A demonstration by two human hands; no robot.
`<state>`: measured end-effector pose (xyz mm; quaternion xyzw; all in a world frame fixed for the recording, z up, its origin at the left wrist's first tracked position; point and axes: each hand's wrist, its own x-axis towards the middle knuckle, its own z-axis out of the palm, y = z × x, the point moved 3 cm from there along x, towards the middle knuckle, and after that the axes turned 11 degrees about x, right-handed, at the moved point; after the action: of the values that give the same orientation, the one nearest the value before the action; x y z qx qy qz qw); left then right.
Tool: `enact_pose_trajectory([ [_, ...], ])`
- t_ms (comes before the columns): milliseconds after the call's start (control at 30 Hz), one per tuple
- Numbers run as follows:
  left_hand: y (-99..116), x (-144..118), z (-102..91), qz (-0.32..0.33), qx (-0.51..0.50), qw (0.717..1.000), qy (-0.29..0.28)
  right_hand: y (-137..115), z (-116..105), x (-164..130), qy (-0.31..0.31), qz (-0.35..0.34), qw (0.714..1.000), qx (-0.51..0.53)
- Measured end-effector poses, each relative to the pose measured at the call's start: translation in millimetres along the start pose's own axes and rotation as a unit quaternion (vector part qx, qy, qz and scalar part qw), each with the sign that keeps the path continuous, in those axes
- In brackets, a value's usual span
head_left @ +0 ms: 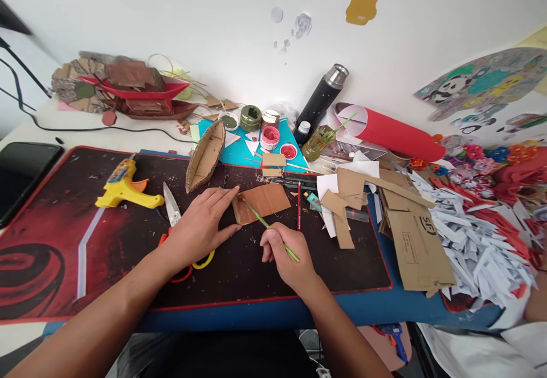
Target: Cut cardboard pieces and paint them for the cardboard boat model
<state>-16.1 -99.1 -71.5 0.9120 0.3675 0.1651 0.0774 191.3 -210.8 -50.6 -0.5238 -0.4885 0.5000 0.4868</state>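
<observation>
A small cardboard piece (267,202), coated brown over most of its face, lies on the dark mat. My left hand (203,221) steadies its left end, with the thumb at the near edge and the outstretched fingers at the far edge. In my right hand (288,252) is a thin green paintbrush (257,215), its tip touching the brown surface close to my left fingers. Scissors (172,207) with red and yellow handles lie partly hidden under my left hand and wrist. A cardboard boat hull (205,157) stands just beyond my left hand.
Paint jars (250,118) stand on blue paper (233,153). A yellow glue gun (128,187) lies left; finished boats (137,87) stand behind. Pencils, cardboard scraps (342,218), an SF-marked cardboard piece (416,247) and folded paper (470,235) crowd the right. A black thermos (320,96) leans by the wall.
</observation>
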Motion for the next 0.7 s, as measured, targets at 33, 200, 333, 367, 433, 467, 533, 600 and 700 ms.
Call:
enact_pose_trajectory([
  [33, 0.0, 0.0, -0.2, -0.001, 0.0, 1.0, -0.001, -0.1, 1.1, 0.8, -0.003, 0.0, 1.0, -0.003],
  [200, -0.3, 0.1, -0.6, -0.008, -0.013, 1.0, -0.013, -1.6, -2.6, -9.6, -0.015, 0.01, 1.0, 0.004],
  [333, -1.2, 0.1, -1.4, -0.006, -0.014, 1.0, -0.013, -4.9, -9.2, -25.4, -0.017, 0.018, 1.0, 0.009],
  [367, -1.7, 0.2, -1.8, -0.006, -0.015, 1.0, -0.013, -5.3, -10.4, -28.7, -0.018, 0.021, 1.0, 0.009],
  [433, -2.5, 0.4, -2.5, -0.009, -0.02, 1.0, -0.017, -5.4, -12.1, -33.8, -0.015, 0.028, 0.999, 0.014],
  [467, -2.8, 0.6, -2.9, -0.011, -0.023, 1.0, -0.018, -5.1, -12.8, -35.6, -0.012, 0.031, 0.999, 0.019],
  [533, -3.0, 0.9, -3.6, -0.016, -0.028, 0.999, -0.022, -4.5, -13.5, -38.2, -0.009, 0.036, 0.999, 0.03],
  [600, -2.9, 1.2, -3.8, -0.021, -0.03, 0.999, -0.025, -4.3, -13.5, -39.8, -0.009, 0.039, 0.998, 0.038],
  [700, -2.9, 1.3, -3.4, -0.024, -0.03, 0.999, -0.025, -4.9, -12.5, -41.7, -0.008, 0.045, 0.998, 0.039],
])
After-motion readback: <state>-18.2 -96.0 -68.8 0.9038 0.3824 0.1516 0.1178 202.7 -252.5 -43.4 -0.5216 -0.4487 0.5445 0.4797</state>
